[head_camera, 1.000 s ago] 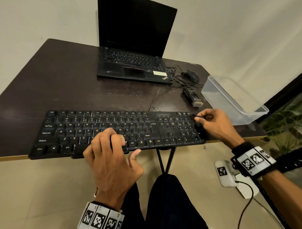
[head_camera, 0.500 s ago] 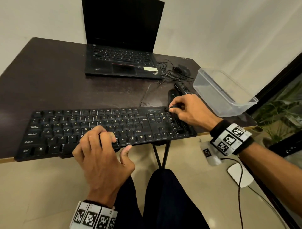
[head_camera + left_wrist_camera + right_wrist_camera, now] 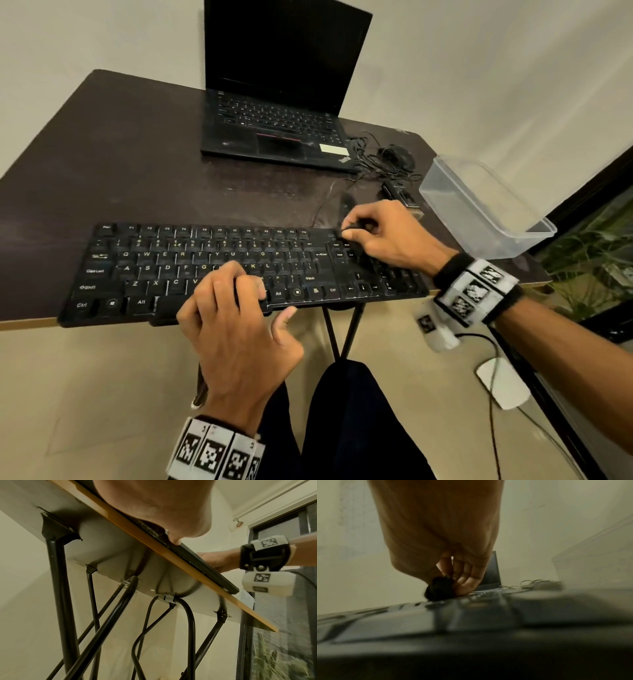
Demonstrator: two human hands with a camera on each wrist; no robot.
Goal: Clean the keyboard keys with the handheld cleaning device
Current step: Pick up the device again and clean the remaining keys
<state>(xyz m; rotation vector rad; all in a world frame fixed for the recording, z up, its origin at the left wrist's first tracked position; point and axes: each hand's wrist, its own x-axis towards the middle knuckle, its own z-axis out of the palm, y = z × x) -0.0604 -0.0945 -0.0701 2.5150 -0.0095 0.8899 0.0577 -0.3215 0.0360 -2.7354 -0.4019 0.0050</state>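
A dark brown table (image 3: pixel 120 164) with a matte, faintly scuffed top and a pale wood-coloured edge band stood against a plain cream wall; its black tubular metal legs (image 3: pixel 56 588) showed from below in the left wrist view. Pale floor lay under it, and a dark-framed window with green plants was at the right. The black full-size keyboard (image 3: pixel 164 267), flat and rectangular with white legends on low plastic keys, lay along the table's near edge, slightly overhanging it. An open black laptop (image 3: pixel 281 113), screen dark, sat at the far edge, centre. A clear rectangular plastic tub (image 3: pixel 479 212) stood at the right edge, near the far right corner. A black mouse (image 3: pixel 394 157) with a tangle of thin cable lay between laptop and tub. The left hand (image 3: pixel 236 329) rested on the keyboard's near centre, fingers bent down onto the lower key rows, thumb out off the near edge; gripping nothing that I could see. The right hand (image 3: pixel 383 236) hovered at the keyboard's far right portion, fingers curled and pinching a small black cleaning device (image 3: pixel 439 589), its tip touching the keys above the navigation block. Device shape was blurred; dark and rounded was all I could tell.
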